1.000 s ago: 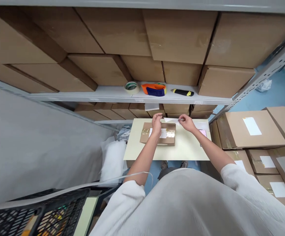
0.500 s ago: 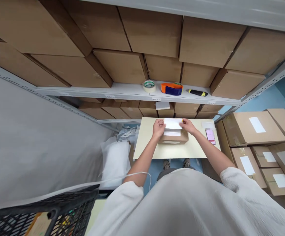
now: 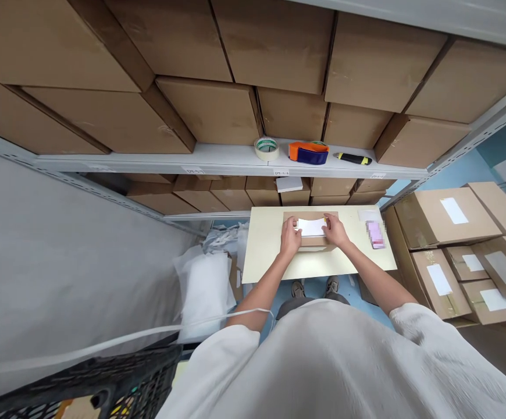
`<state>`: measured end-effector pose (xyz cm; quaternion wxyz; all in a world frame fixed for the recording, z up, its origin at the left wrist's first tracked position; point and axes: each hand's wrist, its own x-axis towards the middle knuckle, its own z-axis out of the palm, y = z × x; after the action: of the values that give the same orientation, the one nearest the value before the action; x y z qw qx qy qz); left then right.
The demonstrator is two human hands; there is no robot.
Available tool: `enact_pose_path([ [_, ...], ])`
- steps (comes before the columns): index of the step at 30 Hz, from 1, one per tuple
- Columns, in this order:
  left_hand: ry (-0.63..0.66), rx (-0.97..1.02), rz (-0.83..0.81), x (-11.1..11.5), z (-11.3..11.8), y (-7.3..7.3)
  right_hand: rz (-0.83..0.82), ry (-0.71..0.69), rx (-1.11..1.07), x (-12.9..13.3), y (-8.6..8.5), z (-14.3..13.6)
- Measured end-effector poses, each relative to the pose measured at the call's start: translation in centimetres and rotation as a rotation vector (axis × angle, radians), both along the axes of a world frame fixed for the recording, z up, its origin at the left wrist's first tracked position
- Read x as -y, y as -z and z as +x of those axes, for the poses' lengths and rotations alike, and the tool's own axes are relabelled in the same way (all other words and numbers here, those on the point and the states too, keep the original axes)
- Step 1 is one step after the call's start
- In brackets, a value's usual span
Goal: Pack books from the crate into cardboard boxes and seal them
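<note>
A white paper sheet (image 3: 312, 227) lies over the top of a small brown cardboard box (image 3: 316, 241) on the pale yellow table (image 3: 270, 262). The sheet bows slightly between my hands. My left hand (image 3: 291, 235) pinches its left end, and my right hand (image 3: 334, 228) pinches its right end, where a small yellow spot shows by the fingers. Both hands are at the box's upper face.
On the table's right is a pink-screened phone (image 3: 375, 234). The shelf (image 3: 235, 154) beyond holds a tape roll (image 3: 267, 149), an orange-and-blue dispenser (image 3: 309, 153), a cutter (image 3: 353, 158) and cartons. Labelled boxes (image 3: 451, 218) stand right; a black crate (image 3: 139, 384) is lower left.
The sheet has come down and toward me onto the box top, now bowed. My left hand has shifted right and down, my right hand slightly right. The view has shifted a little.
</note>
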<state>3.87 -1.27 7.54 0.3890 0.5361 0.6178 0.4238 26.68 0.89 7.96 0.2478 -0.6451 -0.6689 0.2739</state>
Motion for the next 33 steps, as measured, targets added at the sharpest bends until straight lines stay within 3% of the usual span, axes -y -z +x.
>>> enact_pose_path([
  [6,0.087,-0.285,0.022,0.2,0.1,0.4,-0.045,-0.047,0.187,1.0,-0.6,-0.7],
  [12,0.159,-0.683,0.063,0.7,0.2,-0.9,0.028,-0.068,0.488,1.9,-2.0,-1.6],
  [14,0.253,-0.745,0.126,0.7,0.0,-1.1,0.073,-0.141,0.533,2.2,-2.0,-2.0],
  [18,0.511,-0.783,0.232,0.7,-0.8,-1.0,0.12,-0.344,0.538,3.2,-0.9,-2.4],
  [23,0.583,-0.822,0.183,1.3,-1.5,-0.3,0.097,-0.415,0.575,4.9,0.9,-2.0],
  [28,0.548,-0.816,0.13,1.9,-1.8,0.0,0.009,-0.275,0.572,5.6,1.1,-1.8],
  [33,0.322,-0.757,-0.034,2.1,-2.8,0.5,-0.056,0.06,0.463,5.4,0.9,-0.8],
])
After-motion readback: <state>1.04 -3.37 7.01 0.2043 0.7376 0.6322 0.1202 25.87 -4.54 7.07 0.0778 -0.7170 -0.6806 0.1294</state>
